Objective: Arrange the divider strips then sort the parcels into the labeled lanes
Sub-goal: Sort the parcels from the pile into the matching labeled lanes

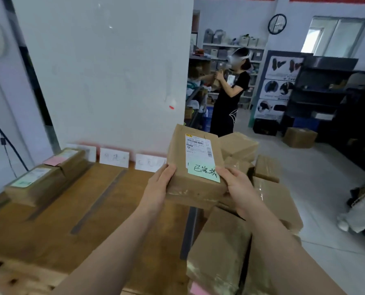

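I hold a brown cardboard parcel [193, 167] in the air above the table's right side; it carries a white shipping label and a green handwritten note. My left hand [161, 184] grips its left edge and my right hand [240, 188] grips its right edge. Dark divider strips [98, 201] [189, 231] lie lengthwise on the wooden table [49, 241], marking lanes. White lane labels [114, 157] [149, 162] stand against the wall at the far end. Two parcels [36, 184] [71, 158] lie in the leftmost lane.
A pile of brown parcels [268, 194] sits right of the table, with one large parcel [217, 248] nearest me. A person in black [230, 96] stands by shelves in the background. A cardboard box [299, 137] rests on the floor beyond.
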Demonstrator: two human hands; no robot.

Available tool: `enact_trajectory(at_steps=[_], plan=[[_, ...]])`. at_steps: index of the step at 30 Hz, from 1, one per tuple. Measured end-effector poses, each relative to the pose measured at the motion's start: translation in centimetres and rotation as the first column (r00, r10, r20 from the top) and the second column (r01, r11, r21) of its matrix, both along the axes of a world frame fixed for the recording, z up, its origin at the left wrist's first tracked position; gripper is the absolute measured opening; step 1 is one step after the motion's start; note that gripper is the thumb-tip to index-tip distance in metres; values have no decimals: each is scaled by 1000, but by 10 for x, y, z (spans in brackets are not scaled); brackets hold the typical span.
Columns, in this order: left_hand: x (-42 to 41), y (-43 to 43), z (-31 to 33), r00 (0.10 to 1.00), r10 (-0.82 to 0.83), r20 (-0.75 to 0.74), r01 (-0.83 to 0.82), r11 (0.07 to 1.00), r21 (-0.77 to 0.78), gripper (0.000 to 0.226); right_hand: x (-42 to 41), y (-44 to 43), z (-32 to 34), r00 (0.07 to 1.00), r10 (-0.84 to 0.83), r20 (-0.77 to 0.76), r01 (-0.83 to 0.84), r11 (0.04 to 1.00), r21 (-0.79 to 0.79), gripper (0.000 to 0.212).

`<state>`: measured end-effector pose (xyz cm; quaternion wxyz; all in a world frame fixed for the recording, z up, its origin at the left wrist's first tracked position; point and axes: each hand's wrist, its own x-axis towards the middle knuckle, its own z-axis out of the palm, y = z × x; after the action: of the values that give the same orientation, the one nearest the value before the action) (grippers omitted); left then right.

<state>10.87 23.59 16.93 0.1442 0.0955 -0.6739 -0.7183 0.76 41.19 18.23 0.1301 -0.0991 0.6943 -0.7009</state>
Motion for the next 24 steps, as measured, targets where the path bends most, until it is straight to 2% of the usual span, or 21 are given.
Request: enact_trajectory(at_steps=[2, 4, 6, 12, 16, 19, 24], plan=[[9, -31, -1, 1000, 29, 10, -29, 1000, -4, 66, 5, -31, -3, 1000, 14, 10, -14, 1000, 9, 15], [18, -65, -2, 999, 39, 33, -39, 999, -10, 51, 10, -64, -6, 999, 29, 15, -29, 999, 31, 7], [24, -101, -7, 995, 42, 89, -37, 998, -51, 34, 17, -97, -9, 999, 34, 35, -36, 998, 56, 12], [28, -197, -27, 967, 16, 255, 17, 992, -128, 48, 29, -187, -31, 995, 6, 97, -20, 990, 140, 17], [14, -241, -45, 948, -35, 316, 80, 988, -130, 35, 27, -228, -51, 991, -17, 131, -7, 983, 183, 8], [-4, -266, -59, 945, -30, 326, 84, 984, -154, 35, 16, -252, -65, 985, -29, 171, -9, 976, 216, 7], [-44, -298, -85, 932, -4, 362, 47, 993, -110, 34, -19, -288, -88, 971, -21, 237, -36, 973, 230, 21]])
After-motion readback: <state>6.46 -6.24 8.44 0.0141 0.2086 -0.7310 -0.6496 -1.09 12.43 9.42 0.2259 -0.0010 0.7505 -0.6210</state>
